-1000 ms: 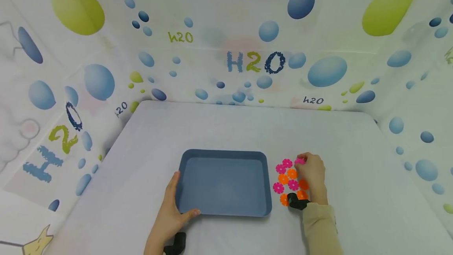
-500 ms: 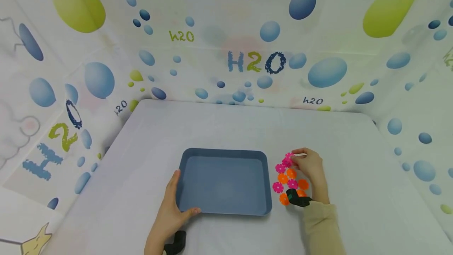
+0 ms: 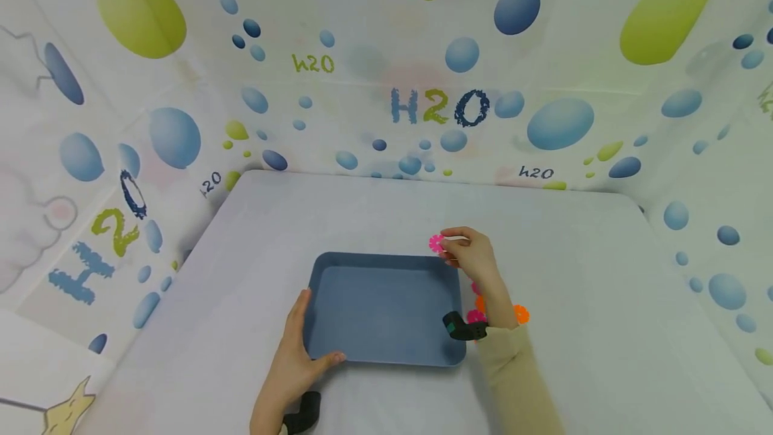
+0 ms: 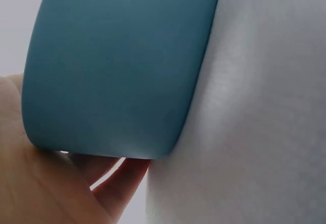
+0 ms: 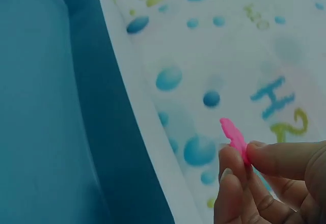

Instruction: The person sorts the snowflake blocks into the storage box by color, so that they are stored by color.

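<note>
A shallow blue-grey rectangular tray lies on the white table, its inside bare. My left hand holds its front left corner, thumb against the front rim and fingers along the left side. In the left wrist view the tray's outer wall rests against that palm. My right hand is above the tray's far right corner. Between thumb and forefinger it pinches a pink notched plastic disc, seen edge-on as a thin pink piece in the right wrist view.
Right of the tray lie more notched discs, with an orange disc and a pink disc showing; the right forearm partly hides the group. White cloth walls printed with bubbles stand behind and beside the table.
My right hand has picked a pink disc from the top of the group and carried it left to the tray's far right corner. The left hand keeps its place on the tray.
</note>
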`<state>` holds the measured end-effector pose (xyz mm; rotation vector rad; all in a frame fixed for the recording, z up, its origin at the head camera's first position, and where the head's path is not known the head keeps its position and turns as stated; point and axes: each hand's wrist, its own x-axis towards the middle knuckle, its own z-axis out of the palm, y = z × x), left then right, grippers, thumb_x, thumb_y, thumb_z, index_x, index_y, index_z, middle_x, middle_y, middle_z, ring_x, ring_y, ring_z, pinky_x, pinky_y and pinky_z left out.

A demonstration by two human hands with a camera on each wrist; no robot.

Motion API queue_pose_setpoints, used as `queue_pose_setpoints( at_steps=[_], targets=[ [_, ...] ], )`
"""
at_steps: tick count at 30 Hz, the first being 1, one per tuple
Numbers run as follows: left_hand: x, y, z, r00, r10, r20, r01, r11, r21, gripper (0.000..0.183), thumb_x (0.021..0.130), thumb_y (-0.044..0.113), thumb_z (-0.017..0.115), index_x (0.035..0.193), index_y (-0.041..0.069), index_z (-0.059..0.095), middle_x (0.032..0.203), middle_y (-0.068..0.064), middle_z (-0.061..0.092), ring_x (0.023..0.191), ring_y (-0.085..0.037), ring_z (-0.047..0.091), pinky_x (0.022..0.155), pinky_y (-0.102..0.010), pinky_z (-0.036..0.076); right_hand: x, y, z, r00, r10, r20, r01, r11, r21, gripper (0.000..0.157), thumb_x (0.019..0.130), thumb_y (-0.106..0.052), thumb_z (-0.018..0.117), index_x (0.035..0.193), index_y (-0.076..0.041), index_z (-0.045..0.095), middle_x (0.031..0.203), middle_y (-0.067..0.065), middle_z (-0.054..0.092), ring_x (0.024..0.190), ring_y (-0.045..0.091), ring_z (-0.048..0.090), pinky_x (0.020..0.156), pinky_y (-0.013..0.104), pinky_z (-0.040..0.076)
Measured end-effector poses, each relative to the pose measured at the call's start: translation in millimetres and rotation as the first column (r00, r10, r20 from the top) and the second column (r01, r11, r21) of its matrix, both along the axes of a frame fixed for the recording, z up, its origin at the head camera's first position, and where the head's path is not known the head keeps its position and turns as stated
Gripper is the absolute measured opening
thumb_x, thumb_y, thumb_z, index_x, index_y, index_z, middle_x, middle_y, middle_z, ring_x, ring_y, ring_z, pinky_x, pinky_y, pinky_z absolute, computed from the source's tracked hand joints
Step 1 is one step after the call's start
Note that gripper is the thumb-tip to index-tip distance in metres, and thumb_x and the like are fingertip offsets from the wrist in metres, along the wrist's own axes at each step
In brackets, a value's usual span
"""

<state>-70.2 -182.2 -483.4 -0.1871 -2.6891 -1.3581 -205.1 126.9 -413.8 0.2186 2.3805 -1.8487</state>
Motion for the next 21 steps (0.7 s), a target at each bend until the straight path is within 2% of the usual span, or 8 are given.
queue_pose_setpoints(
  at_steps=[4, 10, 15, 21],
  targets=[
    [-0.7, 0.2, -0.9, 1.0, 0.001, -0.003, -0.001, 1.0, 0.003, 0.121, 0.066, 0.028, 0.089, 0.157, 0.015, 0.01, 0.158, -0.028, 0.016, 0.141, -0.055, 0.02, 0.106, -0.072, 0.024, -3.4, -34.9, 1.6, 0.997, 0.073, 0.006, -0.072, 0.993, -0.098, 0.023, 0.093, -0.01, 0.063, 0.114, -0.001, 0.065, 0.089, 0.012, 0.073, 0.073, 0.018, 0.071, 0.065, 0.022, 0.056],
    [-0.6, 1.6, -1.0, 1.0, -0.003, 0.012, 0.003, 1.0, 0.031, 0.12, 0.066, 0.026, 0.089, 0.156, 0.012, 0.011, 0.158, -0.027, 0.017, 0.142, -0.053, 0.019, 0.107, -0.07, 0.024, -4.9, -84.4, -8.4, 0.985, 0.156, 0.074, -0.139, 0.972, -0.191, 0.023, 0.093, -0.007, 0.062, 0.115, -0.002, 0.067, 0.089, 0.011, 0.074, 0.067, 0.009, 0.068, 0.067, 0.028, 0.059],
    [0.1, 1.9, 0.5, 1.0, 0.005, 0.024, -0.006, 0.999, 0.039, 0.12, 0.066, 0.027, 0.089, 0.156, 0.011, 0.011, 0.158, -0.026, 0.017, 0.143, -0.051, 0.019, 0.107, -0.069, 0.024, -2.1, -111.6, -17.4, 0.972, 0.201, 0.126, -0.165, 0.955, -0.247, 0.027, 0.093, -0.006, 0.062, 0.119, -0.003, 0.066, 0.096, 0.013, 0.073, 0.071, 0.011, 0.069, 0.07, 0.028, 0.059],
    [-0.4, 0.3, 0.7, 0.999, 0.002, 0.035, -0.004, 0.998, 0.059, 0.121, 0.065, 0.024, 0.09, 0.156, 0.01, 0.011, 0.159, -0.025, 0.016, 0.144, -0.049, 0.019, 0.108, -0.068, 0.024, 1.0, -131.0, -26.9, 0.961, 0.243, 0.13, -0.202, 0.942, -0.267, 0.029, 0.094, -0.005, 0.06, 0.122, -0.002, 0.065, 0.113, 0.016, 0.07, 0.076, 0.008, 0.068, 0.071, 0.027, 0.059]
  ],
)
